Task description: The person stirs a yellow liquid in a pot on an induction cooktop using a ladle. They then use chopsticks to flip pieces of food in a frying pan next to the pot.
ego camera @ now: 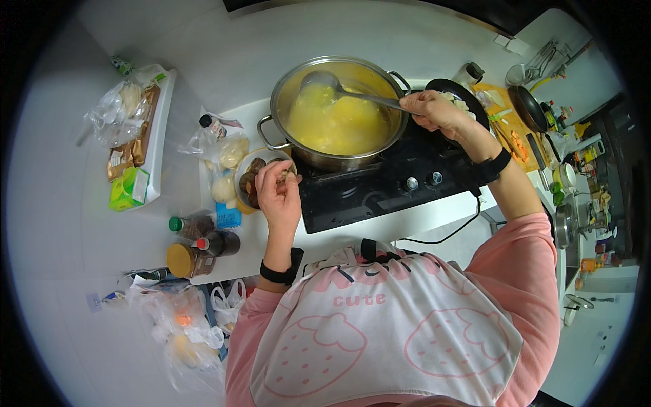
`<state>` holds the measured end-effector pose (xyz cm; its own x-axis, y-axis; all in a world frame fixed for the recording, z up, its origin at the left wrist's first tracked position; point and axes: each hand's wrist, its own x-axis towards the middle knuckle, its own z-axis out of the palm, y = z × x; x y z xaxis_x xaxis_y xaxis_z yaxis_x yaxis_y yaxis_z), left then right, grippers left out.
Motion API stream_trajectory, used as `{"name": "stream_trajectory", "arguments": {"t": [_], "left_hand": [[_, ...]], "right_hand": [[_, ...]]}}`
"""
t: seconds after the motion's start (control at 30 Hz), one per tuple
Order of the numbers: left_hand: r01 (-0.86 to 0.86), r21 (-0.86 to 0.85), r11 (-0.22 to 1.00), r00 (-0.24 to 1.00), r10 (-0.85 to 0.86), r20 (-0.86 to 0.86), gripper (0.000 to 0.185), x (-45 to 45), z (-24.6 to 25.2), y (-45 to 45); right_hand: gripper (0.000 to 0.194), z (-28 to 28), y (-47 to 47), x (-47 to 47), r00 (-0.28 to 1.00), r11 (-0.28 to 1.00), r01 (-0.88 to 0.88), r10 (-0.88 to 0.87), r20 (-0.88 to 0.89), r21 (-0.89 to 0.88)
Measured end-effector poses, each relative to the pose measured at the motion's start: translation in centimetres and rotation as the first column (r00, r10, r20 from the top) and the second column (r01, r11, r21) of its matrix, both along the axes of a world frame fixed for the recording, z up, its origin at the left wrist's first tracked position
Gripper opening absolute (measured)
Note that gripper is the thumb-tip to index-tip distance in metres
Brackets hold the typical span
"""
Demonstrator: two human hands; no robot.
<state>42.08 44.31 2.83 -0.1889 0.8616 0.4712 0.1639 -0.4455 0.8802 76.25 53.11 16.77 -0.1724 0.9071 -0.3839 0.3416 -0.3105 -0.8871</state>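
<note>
A large two-handled steel pot (338,117) stands on the black glass hob (376,198), with yellow liquid (351,127) in it. My right hand (437,112) grips the handle of a metal ladle (323,84), whose bowl is in the liquid at the back left of the pot. At the pot's lower left, my left hand (279,191) is over a bowl (245,167) of dark brown pieces that look like mushrooms. Its thumb and fingers are pinched around a small light brown piece (285,175), not clear enough to name. Part of the bowl is hidden behind this hand.
A black pan (442,85) with pale pieces is right of the pot. Beyond it lie a wooden cutting board (531,160) and a knife (536,152). Left are bagged food (233,150), a dark bottle (224,243) and a gold-lidded jar (180,260). A black cable (452,234) hangs at the counter's front.
</note>
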Motion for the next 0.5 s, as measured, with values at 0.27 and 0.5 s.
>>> {"name": "stream_trajectory", "arguments": {"t": [0.27, 0.5], "left_hand": [[-0.070, 0.023, 0.997, 0.978, 0.074, -0.195, 0.022, 0.6, 1.0, 0.6], [-0.069, 0.026, 0.997, 0.977, 0.073, -0.202, 0.022, 0.6, 1.0, 0.7]], "right_hand": [[0.033, 0.5, -1.0, 1.0, 0.954, 0.848, -0.084, -0.083, 0.287, 0.524], [0.035, -1.8, -1.9, -1.1, 0.591, 0.601, -0.452, -0.352, 0.726, 0.659]]}}
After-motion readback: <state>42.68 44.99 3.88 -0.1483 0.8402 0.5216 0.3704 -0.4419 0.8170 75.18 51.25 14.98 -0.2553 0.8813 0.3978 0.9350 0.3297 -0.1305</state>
